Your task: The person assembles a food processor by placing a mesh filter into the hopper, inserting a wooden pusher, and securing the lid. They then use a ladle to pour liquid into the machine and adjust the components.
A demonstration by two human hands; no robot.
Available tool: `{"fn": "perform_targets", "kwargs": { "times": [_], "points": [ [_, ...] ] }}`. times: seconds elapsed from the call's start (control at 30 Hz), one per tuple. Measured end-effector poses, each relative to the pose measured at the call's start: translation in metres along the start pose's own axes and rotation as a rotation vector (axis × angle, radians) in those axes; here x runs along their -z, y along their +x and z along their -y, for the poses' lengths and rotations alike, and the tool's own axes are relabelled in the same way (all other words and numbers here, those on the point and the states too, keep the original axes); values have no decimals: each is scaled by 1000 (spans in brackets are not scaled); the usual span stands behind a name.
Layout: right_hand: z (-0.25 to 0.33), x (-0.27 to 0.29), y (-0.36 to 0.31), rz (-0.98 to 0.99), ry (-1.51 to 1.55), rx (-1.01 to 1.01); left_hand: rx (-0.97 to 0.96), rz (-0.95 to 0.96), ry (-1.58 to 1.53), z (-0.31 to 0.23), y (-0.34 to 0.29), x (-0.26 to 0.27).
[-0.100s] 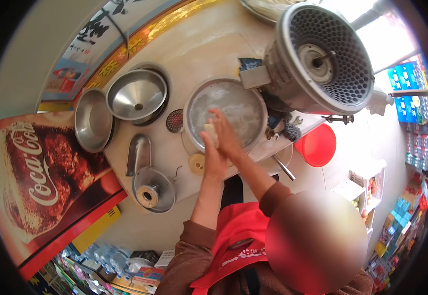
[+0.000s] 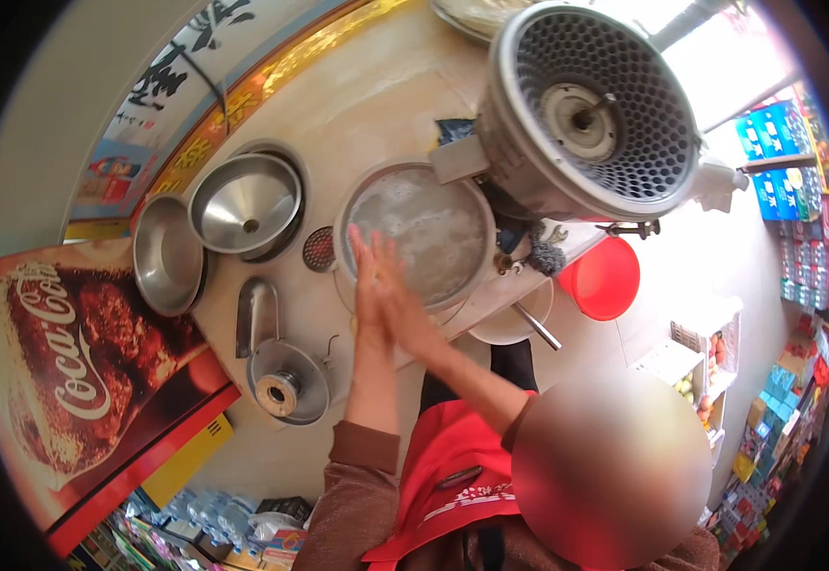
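Observation:
My left hand and my right hand are pressed palm to palm over the near left rim of a round metal basin, fingers long and pointing away from me. The basin holds cloudy water with some foam. Whatever lies between my palms is hidden; a pale lump showed there a moment earlier. Left of the basin is a small perforated metal disc. Further left lie a funnel-shaped steel bowl, an oval steel bowl, a scoop-like chute and a round part with a hub.
A big metal machine drum with a honeycomb lining stands right of the basin. Near the counter edge lie a grey scourer and a wrench. On the floor are a red bucket and a pale bucket with a metal tube.
My hands have moved back toward me and left, from over the basin to its near left rim. The pale lump between them no longer shows. The whole view has shifted slightly.

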State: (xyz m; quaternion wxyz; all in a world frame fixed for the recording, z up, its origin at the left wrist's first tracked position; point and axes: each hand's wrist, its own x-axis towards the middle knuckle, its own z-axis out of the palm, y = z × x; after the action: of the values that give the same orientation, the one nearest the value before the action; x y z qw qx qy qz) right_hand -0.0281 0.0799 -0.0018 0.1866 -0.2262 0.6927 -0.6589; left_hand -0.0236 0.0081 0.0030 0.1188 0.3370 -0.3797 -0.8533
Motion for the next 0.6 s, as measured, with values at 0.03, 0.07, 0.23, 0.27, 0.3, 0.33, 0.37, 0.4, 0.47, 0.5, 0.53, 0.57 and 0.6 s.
{"fn": "perform_targets", "kwargs": {
  "times": [0.03,0.07,0.23,0.27,0.3,0.33,0.37,0.4,0.47,0.5,0.53,0.57,0.6],
  "points": [
    [11,-1,-7,-92,-24,39,-6,1,65,1,1,-6],
    [12,4,-1,-75,3,-40,-42,11,148,0,-1,-10],
    [-17,48,53,-66,182,-401,77,193,-86,27,-22,-40],
    [-22,54,59,-99,295,-449,84,191,-70,27,-20,-43],
    [-24,56,58,-64,262,-433,87,188,-56,27,-17,-46],
    [-21,50,49,-75,143,-337,81,201,-39,26,-13,-50],
    [-15,39,31,-96,36,-232,48,152,-12,22,-4,-52],
    [-12,32,19,-76,-76,-216,9,106,13,17,5,-50],
    [-10,26,9,-207,65,-35,-16,81,54,17,3,-50],
    [-8,24,4,-261,138,15,-4,108,73,20,-2,-50],
    [-12,30,7,-269,-11,-17,14,134,100,24,-10,-50],
    [-23,44,22,-275,-163,-47,33,289,-55,33,-18,-53],
    [-28,50,33,-379,-278,-113,41,239,-42,41,-22,-54]
  ]
}}
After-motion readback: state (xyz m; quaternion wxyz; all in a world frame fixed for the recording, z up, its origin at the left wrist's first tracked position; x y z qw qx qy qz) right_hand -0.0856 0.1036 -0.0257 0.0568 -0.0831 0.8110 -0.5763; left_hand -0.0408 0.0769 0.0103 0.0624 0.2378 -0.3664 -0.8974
